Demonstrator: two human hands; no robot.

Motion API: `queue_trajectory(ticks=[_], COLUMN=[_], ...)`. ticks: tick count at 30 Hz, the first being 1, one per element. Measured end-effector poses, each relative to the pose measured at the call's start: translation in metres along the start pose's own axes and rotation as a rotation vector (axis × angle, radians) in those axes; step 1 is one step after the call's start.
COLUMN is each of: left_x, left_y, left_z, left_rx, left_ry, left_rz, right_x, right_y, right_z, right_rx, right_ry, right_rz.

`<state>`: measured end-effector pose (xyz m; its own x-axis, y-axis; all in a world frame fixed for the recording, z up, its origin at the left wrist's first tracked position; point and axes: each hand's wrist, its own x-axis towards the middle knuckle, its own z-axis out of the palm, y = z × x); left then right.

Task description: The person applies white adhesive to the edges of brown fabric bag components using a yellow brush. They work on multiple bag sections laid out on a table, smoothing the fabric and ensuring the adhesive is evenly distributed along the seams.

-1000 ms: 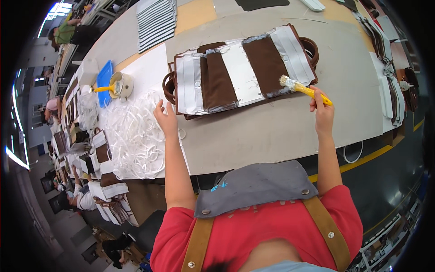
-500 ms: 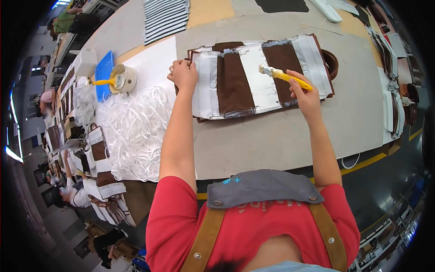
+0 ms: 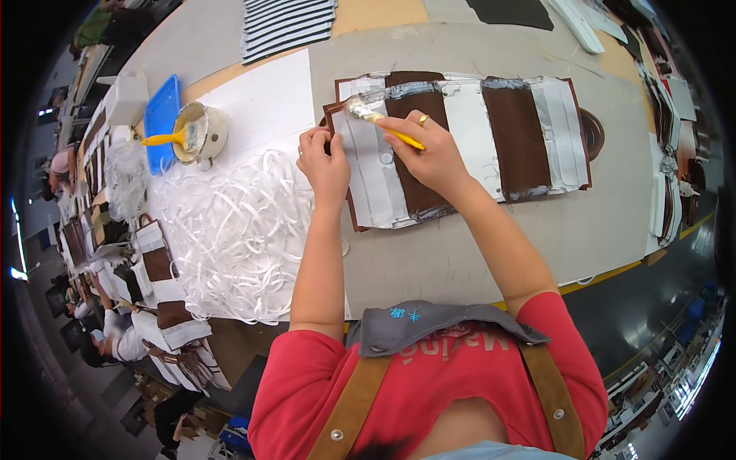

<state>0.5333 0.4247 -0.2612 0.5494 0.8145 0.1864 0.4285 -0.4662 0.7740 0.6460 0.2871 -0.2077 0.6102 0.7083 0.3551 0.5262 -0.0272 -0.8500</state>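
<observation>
A brown-and-white striped fabric panel, apparently several layers thick, lies flat with frayed, glue-smeared edges. My right hand grips a yellow-handled glue brush. Its whitened bristles touch the panel's upper left corner. At the left edge of the panel my left hand is closed, with the fingertips curled round the border; part of the grip is hidden. A brown loop, perhaps a handle, sticks out past the panel's right end.
To the left stand a glue-coated pot with a second yellow brush, a blue tray and a white container. White ribbon heaps beside my left forearm. Striped pieces lie at the back; people work farther left.
My right hand has carried the brush from the panel's right half to its upper left corner. My left hand has moved slightly down the left edge. The whole scene has shifted a little in view.
</observation>
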Motion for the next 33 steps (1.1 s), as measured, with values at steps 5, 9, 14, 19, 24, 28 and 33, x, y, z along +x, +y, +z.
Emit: queue_trajectory(ticks=[5,9,14,19,24,28,33], left_x=[0.0,-0.001,-0.001,-0.004,-0.004,-0.005,-0.006], left_y=[-0.002,0.001,0.0,0.0,0.004,-0.001,0.004], left_z=[-0.002,-0.003,0.0,-0.003,-0.004,-0.004,-0.004], left_rx=[-0.033,-0.048,-0.138,-0.122,-0.143,-0.168,-0.194], left_ry=[0.032,0.005,0.036,0.045,0.026,0.02,0.01], left_rz=[0.047,-0.03,-0.02,-0.032,-0.064,-0.059,-0.081], right_x=[0.01,0.001,0.001,-0.003,-0.006,0.001,-0.006], right_y=[0.011,-0.002,0.012,0.005,0.025,0.04,0.048], right_z=[0.006,-0.001,0.01,-0.011,-0.021,-0.049,-0.052], right_rx=[-0.12,-0.078,-0.161,-0.173,-0.255,-0.185,-0.166], right_ry=[0.062,0.055,0.069,0.222,0.167,0.213,0.063], right_rz=[-0.092,-0.08,-0.086,0.039,-0.043,0.086,0.06])
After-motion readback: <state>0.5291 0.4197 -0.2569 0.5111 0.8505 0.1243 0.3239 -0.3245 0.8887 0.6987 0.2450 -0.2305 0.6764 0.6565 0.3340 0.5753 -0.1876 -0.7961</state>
